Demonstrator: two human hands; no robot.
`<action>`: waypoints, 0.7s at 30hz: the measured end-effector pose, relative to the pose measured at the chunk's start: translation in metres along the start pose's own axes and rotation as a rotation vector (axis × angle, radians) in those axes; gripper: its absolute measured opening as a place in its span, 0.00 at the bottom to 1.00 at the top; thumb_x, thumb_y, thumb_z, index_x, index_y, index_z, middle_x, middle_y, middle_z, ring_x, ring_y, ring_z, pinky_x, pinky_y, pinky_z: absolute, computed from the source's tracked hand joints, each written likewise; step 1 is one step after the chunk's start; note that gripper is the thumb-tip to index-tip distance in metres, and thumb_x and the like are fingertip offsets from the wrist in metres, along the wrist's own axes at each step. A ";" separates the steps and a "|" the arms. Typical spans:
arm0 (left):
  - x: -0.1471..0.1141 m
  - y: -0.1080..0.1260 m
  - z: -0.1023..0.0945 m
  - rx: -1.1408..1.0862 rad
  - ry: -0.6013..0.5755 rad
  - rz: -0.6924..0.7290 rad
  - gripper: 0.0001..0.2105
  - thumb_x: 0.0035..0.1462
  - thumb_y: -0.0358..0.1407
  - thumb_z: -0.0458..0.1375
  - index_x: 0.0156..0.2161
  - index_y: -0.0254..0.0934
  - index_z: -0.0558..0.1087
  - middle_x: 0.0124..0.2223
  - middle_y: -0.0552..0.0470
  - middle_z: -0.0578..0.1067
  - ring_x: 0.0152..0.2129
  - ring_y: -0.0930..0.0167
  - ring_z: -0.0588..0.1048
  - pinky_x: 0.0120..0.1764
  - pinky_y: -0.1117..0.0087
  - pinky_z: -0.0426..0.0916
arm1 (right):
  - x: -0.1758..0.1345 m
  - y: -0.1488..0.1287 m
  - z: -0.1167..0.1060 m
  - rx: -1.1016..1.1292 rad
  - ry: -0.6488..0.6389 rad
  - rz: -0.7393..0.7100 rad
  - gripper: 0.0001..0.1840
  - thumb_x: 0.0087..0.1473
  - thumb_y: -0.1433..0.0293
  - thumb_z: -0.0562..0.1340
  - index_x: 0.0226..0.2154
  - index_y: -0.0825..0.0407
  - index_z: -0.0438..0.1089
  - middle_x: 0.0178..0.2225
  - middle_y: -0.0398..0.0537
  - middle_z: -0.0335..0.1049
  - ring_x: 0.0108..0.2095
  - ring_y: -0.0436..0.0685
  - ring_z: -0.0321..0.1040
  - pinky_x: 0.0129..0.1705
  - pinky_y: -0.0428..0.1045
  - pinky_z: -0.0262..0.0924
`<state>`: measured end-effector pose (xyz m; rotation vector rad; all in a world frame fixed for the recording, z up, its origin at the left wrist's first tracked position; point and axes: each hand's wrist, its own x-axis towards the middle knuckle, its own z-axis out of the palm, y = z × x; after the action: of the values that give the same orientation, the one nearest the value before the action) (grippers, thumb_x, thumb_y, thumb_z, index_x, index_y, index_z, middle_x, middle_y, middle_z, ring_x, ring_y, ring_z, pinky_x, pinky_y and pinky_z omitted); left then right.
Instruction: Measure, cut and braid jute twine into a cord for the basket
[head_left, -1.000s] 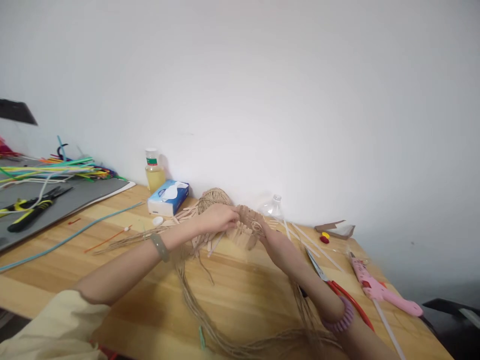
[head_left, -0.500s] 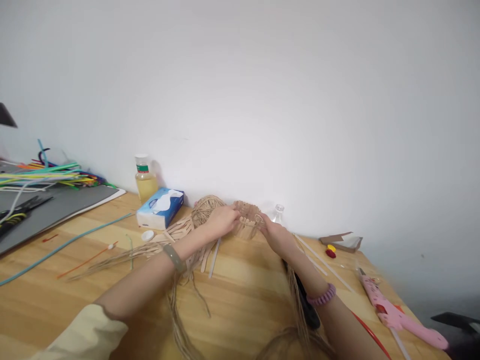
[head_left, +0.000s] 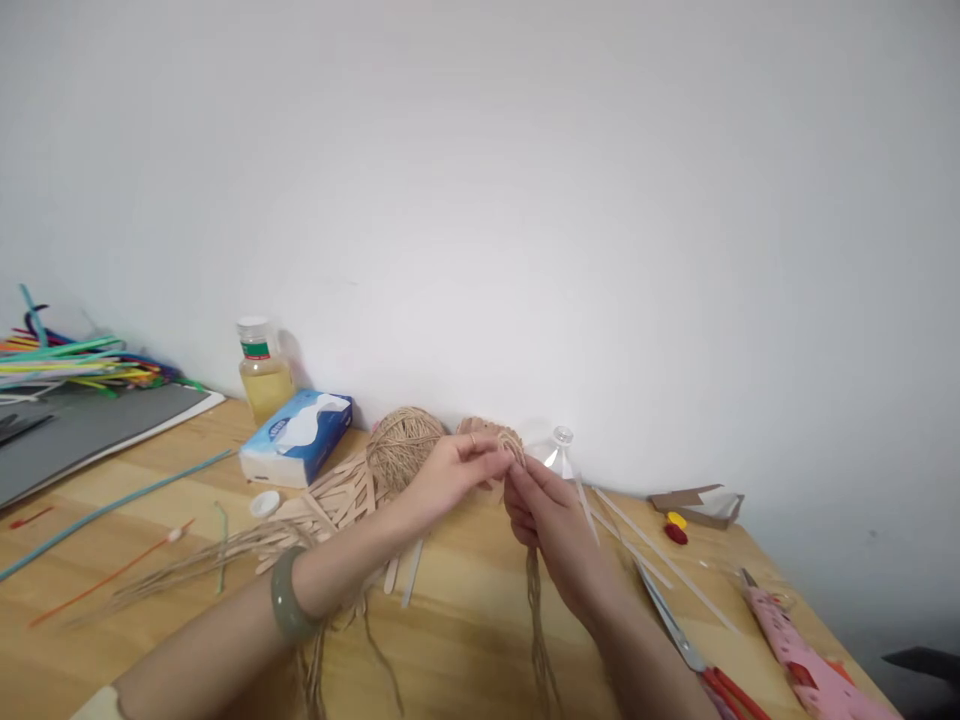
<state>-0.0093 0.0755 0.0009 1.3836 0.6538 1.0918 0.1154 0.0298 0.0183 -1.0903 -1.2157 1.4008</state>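
Both hands meet near the middle of the view around a bundle of jute twine. My right hand is closed on the twine, whose strands hang below its fingers. The thumb and fingertips of my left hand pinch the looped top of the bundle. Just behind the hands, partly hidden, stands a piece made of wooden craft sticks. A ball of twine lies left of it. Loose craft sticks are spread beneath my left forearm.
A tissue pack and a bottle of yellow liquid stand at the left, beside a white cap. Pipe cleaners lie far left. At the right are a clear bottle, scissors and a pink glue gun.
My hands have left the craft-stick piece and come together nearer me, with the twine bundle now held up between them. The scissors show more fully, and the view has shifted.
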 end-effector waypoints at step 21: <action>0.007 0.000 -0.018 -0.200 0.042 -0.220 0.07 0.45 0.36 0.62 0.26 0.32 0.71 0.26 0.50 0.73 0.25 0.73 0.70 0.36 0.69 0.64 | 0.018 0.005 -0.018 -0.325 -0.145 -0.029 0.19 0.52 0.57 0.52 0.20 0.54 0.60 0.18 0.41 0.58 0.21 0.47 0.56 0.26 0.44 0.53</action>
<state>-0.0229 0.0895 -0.0003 1.0929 0.6908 0.9836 0.1302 0.0502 0.0108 -1.1998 -1.5996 1.3069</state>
